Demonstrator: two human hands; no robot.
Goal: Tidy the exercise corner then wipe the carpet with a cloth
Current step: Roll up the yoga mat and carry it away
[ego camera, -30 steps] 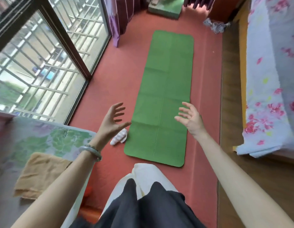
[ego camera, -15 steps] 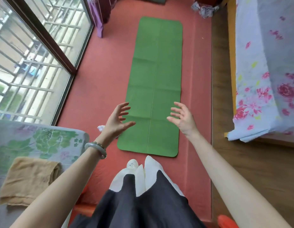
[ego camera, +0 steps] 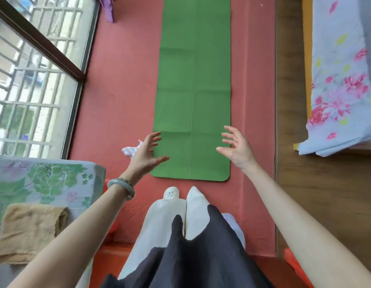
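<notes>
A green exercise mat (ego camera: pixel 192 90) lies flat and unrolled on the red carpet (ego camera: pixel 122 104), its near end just ahead of my feet. My left hand (ego camera: pixel 147 154) hovers over the mat's near left edge with fingers spread, holding nothing. My right hand (ego camera: pixel 236 146) hovers over the near right edge, also with spread fingers and nothing in it. A crumpled white cloth (ego camera: pixel 131 150) lies on the carpet beside the mat, partly hidden behind my left hand. A folded tan towel (ego camera: pixel 32 227) rests on the floral-covered surface at lower left.
A barred window (ego camera: pixel 35 69) with a dark frame runs along the left. A floral-covered block (ego camera: pixel 47 179) stands at lower left. To the right lie a wooden floor (ego camera: pixel 292 100) and a bed with a flowered sheet (ego camera: pixel 342 80). A purple curtain end (ego camera: pixel 107 7) hangs at the top.
The view has tipped down and moved forward, so the mat's near end is closer to my feet. Both hands stay spread above the mat's near corners.
</notes>
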